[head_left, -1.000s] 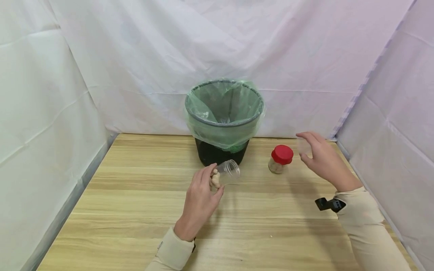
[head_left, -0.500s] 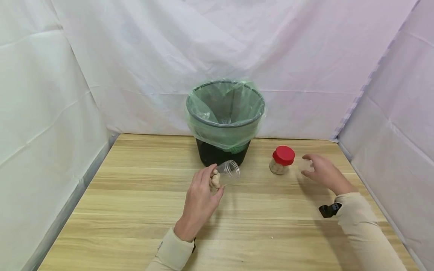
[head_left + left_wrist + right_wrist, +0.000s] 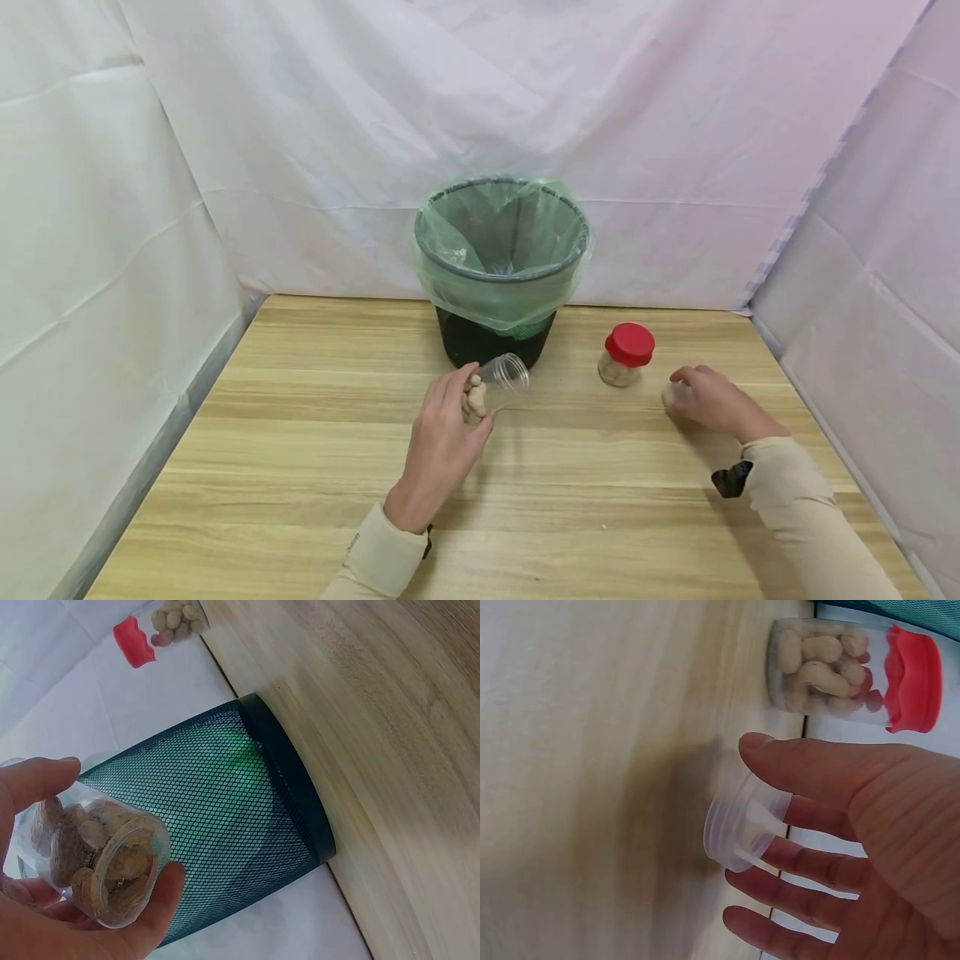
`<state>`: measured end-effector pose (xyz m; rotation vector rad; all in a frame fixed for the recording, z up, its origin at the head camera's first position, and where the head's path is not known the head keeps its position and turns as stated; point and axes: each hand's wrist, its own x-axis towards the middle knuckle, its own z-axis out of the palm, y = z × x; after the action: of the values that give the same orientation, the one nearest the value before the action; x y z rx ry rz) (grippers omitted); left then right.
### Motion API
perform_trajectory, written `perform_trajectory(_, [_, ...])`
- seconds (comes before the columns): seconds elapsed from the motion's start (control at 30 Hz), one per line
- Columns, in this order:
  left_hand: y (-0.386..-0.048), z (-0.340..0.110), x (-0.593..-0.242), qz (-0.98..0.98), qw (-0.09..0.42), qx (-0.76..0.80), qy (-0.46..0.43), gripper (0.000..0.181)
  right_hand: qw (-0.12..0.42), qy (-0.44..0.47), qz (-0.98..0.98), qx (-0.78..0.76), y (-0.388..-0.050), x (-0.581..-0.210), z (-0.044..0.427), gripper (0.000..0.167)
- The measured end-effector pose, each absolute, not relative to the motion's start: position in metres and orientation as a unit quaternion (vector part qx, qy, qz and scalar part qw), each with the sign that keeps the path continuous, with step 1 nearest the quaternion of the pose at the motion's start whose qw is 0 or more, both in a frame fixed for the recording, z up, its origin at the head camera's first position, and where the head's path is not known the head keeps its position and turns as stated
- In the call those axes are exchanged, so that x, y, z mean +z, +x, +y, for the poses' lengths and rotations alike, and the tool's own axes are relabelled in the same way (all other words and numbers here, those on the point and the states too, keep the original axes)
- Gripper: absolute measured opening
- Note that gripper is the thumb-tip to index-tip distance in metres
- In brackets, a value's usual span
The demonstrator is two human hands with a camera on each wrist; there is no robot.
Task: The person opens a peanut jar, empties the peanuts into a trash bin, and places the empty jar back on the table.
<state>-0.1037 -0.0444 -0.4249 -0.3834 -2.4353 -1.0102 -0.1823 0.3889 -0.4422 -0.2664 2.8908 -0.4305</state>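
Uncapped jar (image 3: pixel 504 377), tilted in L hand (image 3: pixel 441 435), grip firm-looking, just before bin (image 3: pixel 480 340); nuts (image 3: pixel 477 398) cd spill on table (image 3: pixel 300 417) if mouth dips. R hand (image 3: pixel 717 404) pinches clear lid (image 3: pixel 744 825), may roll if dropped

In the head view the right hand (image 3: pixel 720 406) mostly hides the clear lid (image 3: pixel 739 829), and a pale speck (image 3: pixel 603 527) is too small to tell.

Left grip (image 3: pixel 441 437) holding tilted clear jar (image 3: pixel 504 380), right grip (image 3: pixel 714 406) pinching translucent piece (image 3: pixel 677 390) near red-lidded jar (image 3: pixel 627 355), green-lined bin (image 3: pixel 501 293) behind
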Motion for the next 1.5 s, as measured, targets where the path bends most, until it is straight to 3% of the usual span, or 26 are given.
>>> perform_trajectory(0.5, [-0.107,-0.052,-0.420,-0.885,0.238,-0.376,-0.133,0.069,0.100,-0.097,0.982,-0.129,-0.182,-0.430,0.388,0.065])
perform_trajectory(0.9, [-0.128,-0.082,-0.396,-0.871,0.303,-0.362,-0.137,0.067,0.053,-0.132,0.985,-0.095,-0.197,-0.357,0.387,0.063])
perform_trajectory(1.23, [-0.147,-0.104,-0.343,-0.855,0.283,-0.414,-0.131,0.063,0.011,-0.143,0.987,-0.069,-0.206,-0.290,0.345,0.063])
perform_trajectory(1.5, [-0.181,-0.117,-0.297,-0.858,0.271,-0.411,-0.144,0.065,0.003,-0.162,0.984,-0.072,-0.224,-0.238,0.295,0.066])
